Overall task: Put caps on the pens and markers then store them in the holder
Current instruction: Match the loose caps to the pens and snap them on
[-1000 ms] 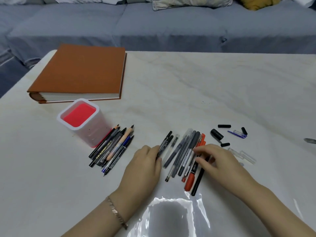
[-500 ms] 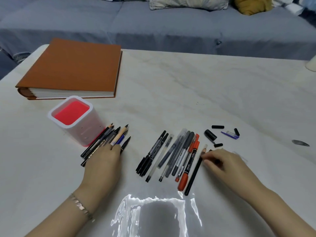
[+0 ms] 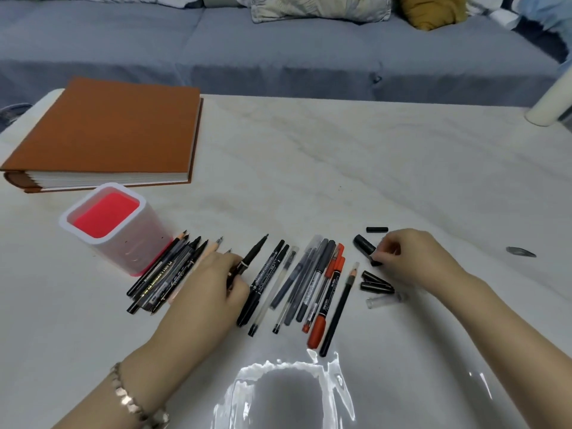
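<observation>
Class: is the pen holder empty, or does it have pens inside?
Empty: the holder shows only its red inside; the pens lie on the table.

A home living room — a grey sofa (image 3: 278,51) with cushions (image 3: 318,7) behind a marble-look table (image 3: 340,150).

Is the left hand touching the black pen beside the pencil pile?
Touching. In the head view the left hand curls its fingers round the barrel of the black pen, whose tip points away.
</observation>
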Action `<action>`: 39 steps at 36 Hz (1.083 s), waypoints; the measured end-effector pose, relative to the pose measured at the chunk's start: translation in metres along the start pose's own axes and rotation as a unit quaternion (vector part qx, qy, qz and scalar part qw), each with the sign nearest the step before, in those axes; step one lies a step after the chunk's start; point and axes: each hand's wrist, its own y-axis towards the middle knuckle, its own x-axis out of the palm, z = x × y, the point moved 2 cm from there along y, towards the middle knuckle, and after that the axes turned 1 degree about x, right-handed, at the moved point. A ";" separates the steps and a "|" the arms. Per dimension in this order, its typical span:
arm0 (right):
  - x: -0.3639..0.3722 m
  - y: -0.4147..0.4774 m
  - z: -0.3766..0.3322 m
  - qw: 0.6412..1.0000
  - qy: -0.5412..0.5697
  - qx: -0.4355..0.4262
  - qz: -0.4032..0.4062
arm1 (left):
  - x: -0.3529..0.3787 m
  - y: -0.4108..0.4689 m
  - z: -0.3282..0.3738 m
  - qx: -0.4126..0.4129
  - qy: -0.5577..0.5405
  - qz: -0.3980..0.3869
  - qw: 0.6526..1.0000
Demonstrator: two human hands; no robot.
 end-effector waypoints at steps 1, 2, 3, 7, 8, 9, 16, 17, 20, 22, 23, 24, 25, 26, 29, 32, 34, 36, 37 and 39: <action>0.000 -0.002 -0.002 1.000 0.001 -0.004 -0.026 | 0.001 0.000 0.001 0.005 -0.006 -0.002 1.000; 0.001 -0.005 -0.004 0.999 -0.005 -0.008 -0.052 | 0.001 0.001 0.001 0.005 -0.009 -0.010 1.000; 0.003 -0.008 -0.005 0.997 -0.019 -0.011 -0.079 | 0.002 0.001 0.002 0.003 -0.015 -0.022 1.000; 0.012 -0.018 -0.002 0.993 -0.059 -0.019 -0.099 | 0.006 0.000 0.003 0.002 -0.059 -0.047 0.997; 0.013 -0.019 -0.002 0.994 -0.060 -0.022 -0.088 | 0.007 0.000 0.003 0.006 -0.065 -0.042 0.997; 0.014 -0.021 -0.002 0.994 -0.064 -0.025 -0.080 | 0.008 0.000 0.003 0.012 -0.071 -0.036 0.997; 0.019 -0.024 -0.002 0.993 -0.099 -0.045 -0.051 | 0.007 -0.003 0.012 0.041 -0.084 -0.038 0.995; 0.019 -0.025 -0.003 0.992 -0.112 -0.050 -0.042 | 0.007 -0.003 0.012 0.046 -0.084 -0.039 0.995; 0.021 -0.027 -0.007 0.983 -0.165 -0.074 -0.006 | 0.008 -0.004 0.011 0.049 -0.082 -0.045 0.994; 0.025 -0.028 -0.008 0.973 -0.208 -0.094 0.019 | 0.008 -0.004 0.010 0.045 -0.081 -0.046 0.995; 0.027 -0.028 -0.008 0.966 -0.233 -0.103 0.027 | 0.008 -0.005 0.010 0.043 -0.081 -0.045 0.995; 0.029 -0.028 -0.007 0.961 -0.250 -0.113 0.032 | 0.008 -0.005 0.010 0.040 -0.081 -0.043 0.995; 0.031 -0.028 -0.005 0.958 -0.256 -0.121 0.038 | 0.008 -0.005 0.010 0.036 -0.081 -0.041 0.995; 0.030 -0.029 -0.004 0.958 -0.251 -0.131 0.048 | 0.007 -0.005 0.010 0.032 -0.080 -0.041 0.995; 0.023 -0.033 -0.003 0.966 -0.161 -0.171 0.109 | 0.006 -0.006 0.012 0.037 -0.078 -0.041 0.995; 0.011 -0.042 -0.012 0.979 0.017 -0.166 0.120 | 0.007 -0.007 0.013 0.061 -0.078 -0.050 0.994; 0.005 -0.051 -0.022 0.974 0.147 -0.161 0.066 | 0.008 -0.007 0.014 0.070 -0.078 -0.062 0.993; 0.001 -0.062 -0.034 0.960 0.219 -0.174 0.019 | 0.008 -0.007 0.017 0.078 -0.078 -0.075 0.991; 0.001 -0.066 -0.038 0.956 0.232 -0.181 0.006 | 0.007 -0.008 0.018 0.081 -0.078 -0.080 0.990; 0.000 -0.071 -0.044 0.953 0.236 -0.188 -0.003 | 0.006 -0.009 0.021 0.088 -0.077 -0.086 0.989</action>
